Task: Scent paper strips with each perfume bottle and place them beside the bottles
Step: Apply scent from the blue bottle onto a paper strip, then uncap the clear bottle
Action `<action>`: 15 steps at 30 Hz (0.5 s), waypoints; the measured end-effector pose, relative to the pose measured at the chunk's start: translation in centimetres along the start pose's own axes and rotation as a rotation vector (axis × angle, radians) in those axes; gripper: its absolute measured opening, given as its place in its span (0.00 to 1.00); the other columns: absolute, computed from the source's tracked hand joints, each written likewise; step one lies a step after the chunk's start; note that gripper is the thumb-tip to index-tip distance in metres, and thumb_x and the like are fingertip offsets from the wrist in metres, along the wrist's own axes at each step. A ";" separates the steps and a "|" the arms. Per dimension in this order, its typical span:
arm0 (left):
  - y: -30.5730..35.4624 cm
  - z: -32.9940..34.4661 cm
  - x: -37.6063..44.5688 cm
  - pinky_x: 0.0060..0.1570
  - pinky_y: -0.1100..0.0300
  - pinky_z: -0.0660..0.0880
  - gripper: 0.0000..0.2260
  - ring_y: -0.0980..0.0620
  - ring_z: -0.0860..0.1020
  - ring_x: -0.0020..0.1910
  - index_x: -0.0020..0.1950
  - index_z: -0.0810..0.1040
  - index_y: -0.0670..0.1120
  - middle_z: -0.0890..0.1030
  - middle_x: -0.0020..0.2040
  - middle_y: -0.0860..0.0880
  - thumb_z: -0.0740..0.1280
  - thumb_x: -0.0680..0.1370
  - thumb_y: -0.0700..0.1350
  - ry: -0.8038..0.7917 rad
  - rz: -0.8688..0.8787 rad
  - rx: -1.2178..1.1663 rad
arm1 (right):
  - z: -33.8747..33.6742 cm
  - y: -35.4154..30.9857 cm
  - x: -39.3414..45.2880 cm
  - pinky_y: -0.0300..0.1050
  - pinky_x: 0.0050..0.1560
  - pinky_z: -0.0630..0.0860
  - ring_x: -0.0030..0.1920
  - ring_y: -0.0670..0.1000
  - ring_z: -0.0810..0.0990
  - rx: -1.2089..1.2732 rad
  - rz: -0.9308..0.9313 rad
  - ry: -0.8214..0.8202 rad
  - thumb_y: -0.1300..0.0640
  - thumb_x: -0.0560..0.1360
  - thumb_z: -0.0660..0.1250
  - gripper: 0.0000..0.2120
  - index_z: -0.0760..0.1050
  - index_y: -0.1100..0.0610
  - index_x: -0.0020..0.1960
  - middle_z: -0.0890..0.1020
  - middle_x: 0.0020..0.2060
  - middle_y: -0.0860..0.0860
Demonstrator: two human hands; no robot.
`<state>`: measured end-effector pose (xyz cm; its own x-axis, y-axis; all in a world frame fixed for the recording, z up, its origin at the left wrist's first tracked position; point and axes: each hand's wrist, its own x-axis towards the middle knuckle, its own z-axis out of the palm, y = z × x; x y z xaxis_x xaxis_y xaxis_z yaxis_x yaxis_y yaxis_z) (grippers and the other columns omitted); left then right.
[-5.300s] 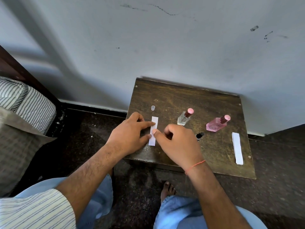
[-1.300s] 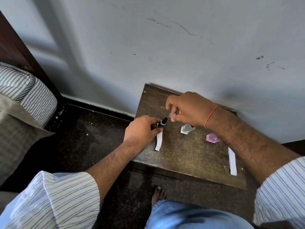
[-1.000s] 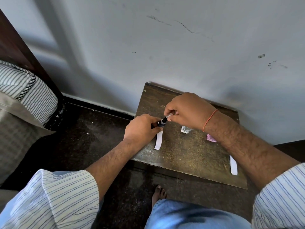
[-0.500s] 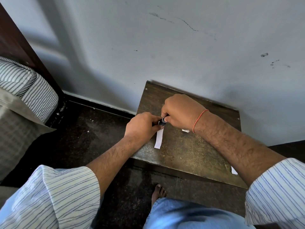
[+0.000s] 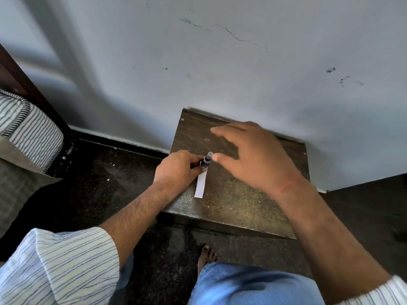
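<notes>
The little dark perfume bottle point(image 5: 206, 161) stands on the small wooden table point(image 5: 231, 203), held tight in the left hand point(image 5: 178, 170) by the paper strip point(image 5: 201, 183), and the right hand point(image 5: 253, 159), fingers spread wide, could bump it over.

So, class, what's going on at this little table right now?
A person sits at a small wooden table. The left hand grips a small dark capped perfume bottle at the top end of a white paper strip lying on the table. The right hand hovers open, blurred, just beside the bottle.
</notes>
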<state>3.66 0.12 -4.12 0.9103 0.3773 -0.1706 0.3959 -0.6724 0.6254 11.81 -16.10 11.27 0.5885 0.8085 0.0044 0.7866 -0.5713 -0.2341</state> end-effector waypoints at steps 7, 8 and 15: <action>0.0 -1.2 0.0 0.57 0.59 0.79 0.29 0.61 0.82 0.53 0.77 0.76 0.61 0.83 0.51 0.64 0.77 0.77 0.56 -0.122 -0.029 -0.117 | 0.3 4.7 -13.8 0.36 0.57 0.80 0.53 0.39 0.83 0.323 0.570 0.497 0.54 0.80 0.75 0.10 0.85 0.49 0.61 0.85 0.52 0.41; 0.1 -1.7 -0.2 0.61 0.59 0.78 0.32 0.60 0.82 0.55 0.79 0.74 0.58 0.84 0.53 0.64 0.78 0.77 0.55 -0.149 -0.039 -0.124 | 1.5 5.8 -15.2 0.42 0.58 0.82 0.51 0.40 0.83 0.333 0.681 0.473 0.54 0.80 0.74 0.09 0.85 0.49 0.60 0.85 0.51 0.42; 4.2 -5.9 -5.0 0.48 0.67 0.72 0.28 0.67 0.80 0.50 0.77 0.75 0.59 0.83 0.54 0.65 0.76 0.77 0.59 -0.127 -0.034 -0.123 | 7.8 13.0 -18.6 0.51 0.62 0.80 0.56 0.52 0.83 0.315 1.014 0.159 0.50 0.79 0.76 0.16 0.84 0.53 0.65 0.86 0.60 0.53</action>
<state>0.03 -0.82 3.82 0.9076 0.3099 -0.2832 0.4161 -0.5749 0.7045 9.63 -37.40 0.61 0.9752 -0.0634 -0.2121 -0.1532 -0.8848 -0.4400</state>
